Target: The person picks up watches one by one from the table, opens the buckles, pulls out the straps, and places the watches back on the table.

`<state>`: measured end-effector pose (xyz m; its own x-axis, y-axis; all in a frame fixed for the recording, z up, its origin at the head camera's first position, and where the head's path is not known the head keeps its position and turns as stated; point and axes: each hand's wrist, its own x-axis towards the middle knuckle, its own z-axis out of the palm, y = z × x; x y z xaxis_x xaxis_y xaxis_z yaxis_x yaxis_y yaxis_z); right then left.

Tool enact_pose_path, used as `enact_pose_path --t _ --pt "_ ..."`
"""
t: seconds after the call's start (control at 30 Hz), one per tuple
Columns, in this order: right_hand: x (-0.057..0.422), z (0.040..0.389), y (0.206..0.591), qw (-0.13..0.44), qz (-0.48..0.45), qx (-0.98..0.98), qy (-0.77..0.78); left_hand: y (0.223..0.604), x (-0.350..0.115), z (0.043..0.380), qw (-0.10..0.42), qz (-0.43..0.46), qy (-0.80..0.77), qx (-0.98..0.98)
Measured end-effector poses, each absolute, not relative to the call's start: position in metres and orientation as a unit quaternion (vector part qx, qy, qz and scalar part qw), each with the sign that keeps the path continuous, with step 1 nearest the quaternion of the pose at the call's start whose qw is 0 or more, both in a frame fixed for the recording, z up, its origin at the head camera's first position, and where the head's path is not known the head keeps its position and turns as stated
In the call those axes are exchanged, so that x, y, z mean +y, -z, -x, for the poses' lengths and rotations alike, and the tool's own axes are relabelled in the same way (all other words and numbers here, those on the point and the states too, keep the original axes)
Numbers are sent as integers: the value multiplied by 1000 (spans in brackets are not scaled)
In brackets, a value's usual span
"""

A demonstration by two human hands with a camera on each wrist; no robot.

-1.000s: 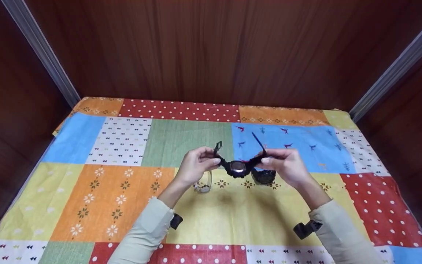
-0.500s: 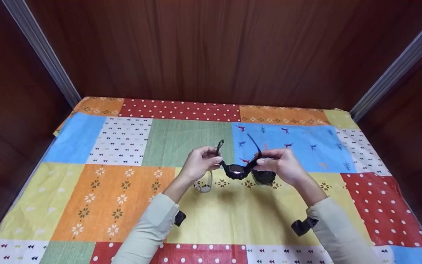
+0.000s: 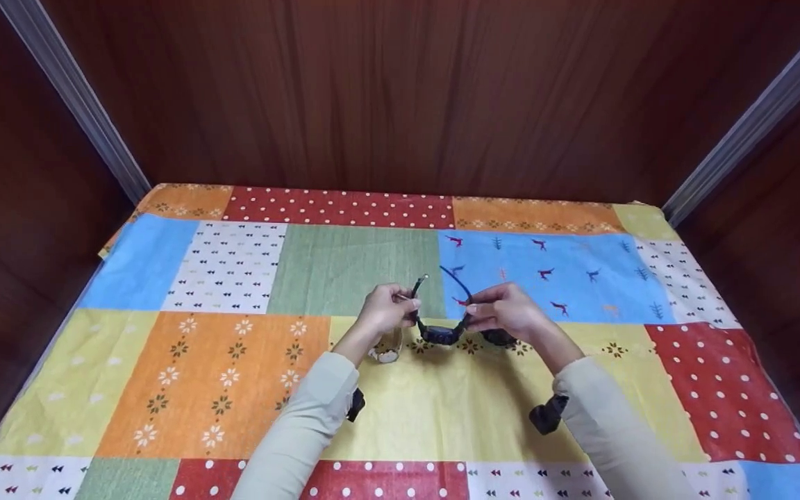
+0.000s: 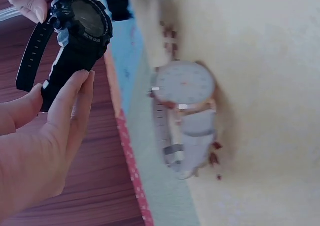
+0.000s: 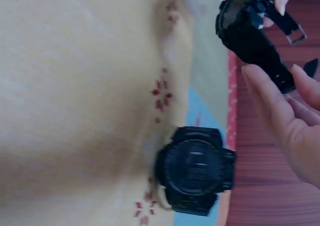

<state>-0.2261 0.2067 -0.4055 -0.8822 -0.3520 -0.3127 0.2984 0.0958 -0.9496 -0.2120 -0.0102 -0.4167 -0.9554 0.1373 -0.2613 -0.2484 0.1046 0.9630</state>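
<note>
A black sport wristwatch (image 3: 440, 336) hangs face toward me between both hands, its strap unbuckled and both ends pointing up. My left hand (image 3: 387, 310) pinches the buckle-side strap between thumb and fingers. The longer strap half is pinched by my right hand (image 3: 504, 310). In the left wrist view the watch (image 4: 82, 23) shows its round dark dial, with the left fingers (image 4: 75, 98) gripping a strap. The metal buckle (image 5: 298, 35) shows in the right wrist view.
On the cloth behind the left hand lies a pale-strapped watch (image 4: 185, 83) with a white dial. Another black digital watch (image 5: 194, 168) lies by the right hand. The patchwork tablecloth (image 3: 219, 389) covers the table; a brown wood panel (image 3: 400, 90) stands behind it.
Both hands have drawn closer together, the right one moving left. The held watch has lowered slightly and its strap ends now stand nearer each other, bent into a narrower U.
</note>
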Motion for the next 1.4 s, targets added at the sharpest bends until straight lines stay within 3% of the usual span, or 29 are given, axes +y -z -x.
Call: enact_pose_path --t 0.3,0.77,1.17,1.4 --pt "201 233 435 245 31 717 652 436 -5 217 144 69 -614 773" --pt "189 232 434 220 -21 742 632 439 -1 218 138 106 -634 754" --pt "193 232 435 221 -9 746 628 436 -4 217 182 53 -616 764" --pt "200 230 430 229 5 736 637 435 -8 215 174 32 -623 762"
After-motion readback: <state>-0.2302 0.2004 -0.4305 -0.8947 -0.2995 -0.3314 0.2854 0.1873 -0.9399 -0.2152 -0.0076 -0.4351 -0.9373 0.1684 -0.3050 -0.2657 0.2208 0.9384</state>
